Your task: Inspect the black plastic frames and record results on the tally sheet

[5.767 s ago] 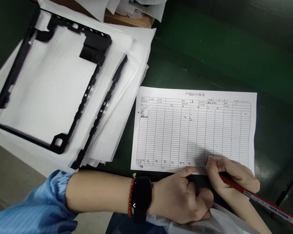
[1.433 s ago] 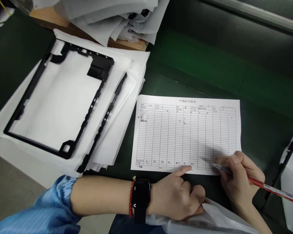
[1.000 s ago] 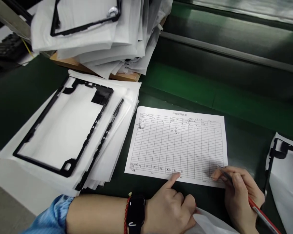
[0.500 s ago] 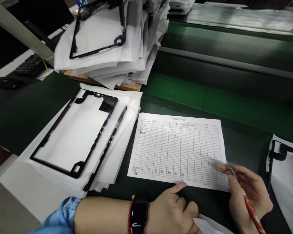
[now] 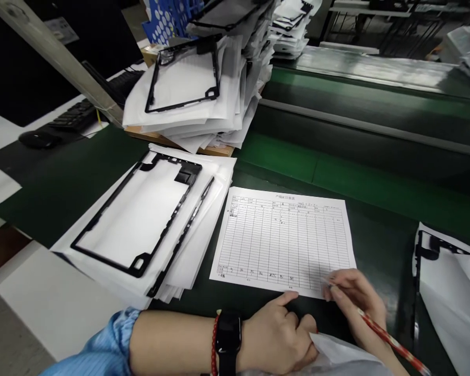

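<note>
My right hand (image 5: 360, 305) is closed around a red patterned pen (image 5: 391, 340), its tip at the lower right part of a printed form (image 5: 290, 245). The form is a white table sheet with a few handwritten entries, mostly along its bottom row. My left hand (image 5: 280, 334) stretches its index finger to the form's lower edge. Its other fingers are curled, and a translucent white packing sheet (image 5: 342, 357) comes out from under them. Left of the form lies a black rectangular frame (image 5: 166, 222) on a stack of white sleeves (image 5: 203, 250).
Behind that stack, a taller pile of sleeved frames (image 5: 231, 112) rests on a wooden board. Another black frame (image 5: 417, 261), partly covered by a white sleeve, lies at right. A mouse (image 5: 37, 139), a keyboard (image 5: 76, 115) and a blue basket (image 5: 166, 21) are at the far left.
My right hand with the pen has moved left, from the form's right edge onto its lower right part. My left hand keeps its place at the lower edge. The view has shifted somewhat.
</note>
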`<state>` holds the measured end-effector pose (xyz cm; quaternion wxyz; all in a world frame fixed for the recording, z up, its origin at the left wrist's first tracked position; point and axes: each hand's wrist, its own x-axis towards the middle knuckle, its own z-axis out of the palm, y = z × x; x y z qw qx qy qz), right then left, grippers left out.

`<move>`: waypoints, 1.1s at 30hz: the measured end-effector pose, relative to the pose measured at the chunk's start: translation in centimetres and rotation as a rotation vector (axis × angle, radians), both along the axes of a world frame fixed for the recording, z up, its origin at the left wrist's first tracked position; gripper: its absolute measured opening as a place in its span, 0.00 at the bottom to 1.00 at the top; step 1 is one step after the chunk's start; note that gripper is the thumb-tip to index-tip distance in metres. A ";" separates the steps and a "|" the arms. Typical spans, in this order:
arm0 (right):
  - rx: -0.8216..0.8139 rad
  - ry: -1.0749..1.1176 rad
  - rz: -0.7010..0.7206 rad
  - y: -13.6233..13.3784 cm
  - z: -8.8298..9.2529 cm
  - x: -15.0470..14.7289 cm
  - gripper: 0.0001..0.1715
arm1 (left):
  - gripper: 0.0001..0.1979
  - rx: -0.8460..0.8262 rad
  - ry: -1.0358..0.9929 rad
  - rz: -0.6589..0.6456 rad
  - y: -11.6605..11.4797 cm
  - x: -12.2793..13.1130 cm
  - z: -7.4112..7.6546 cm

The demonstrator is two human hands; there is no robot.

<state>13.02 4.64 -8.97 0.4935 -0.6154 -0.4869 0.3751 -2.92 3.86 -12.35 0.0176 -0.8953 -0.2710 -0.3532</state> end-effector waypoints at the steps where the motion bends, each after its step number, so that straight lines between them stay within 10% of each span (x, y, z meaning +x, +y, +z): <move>1: -0.031 -0.008 0.044 0.1 0.1 -0.2 0.14 | 0.22 0.012 -0.003 -0.002 0.0 0.0 -0.1; 33: -0.020 -0.002 0.232 2.1 -2.2 0.8 0.38 | 0.15 0.017 0.235 -0.071 0.7 0.1 -2.3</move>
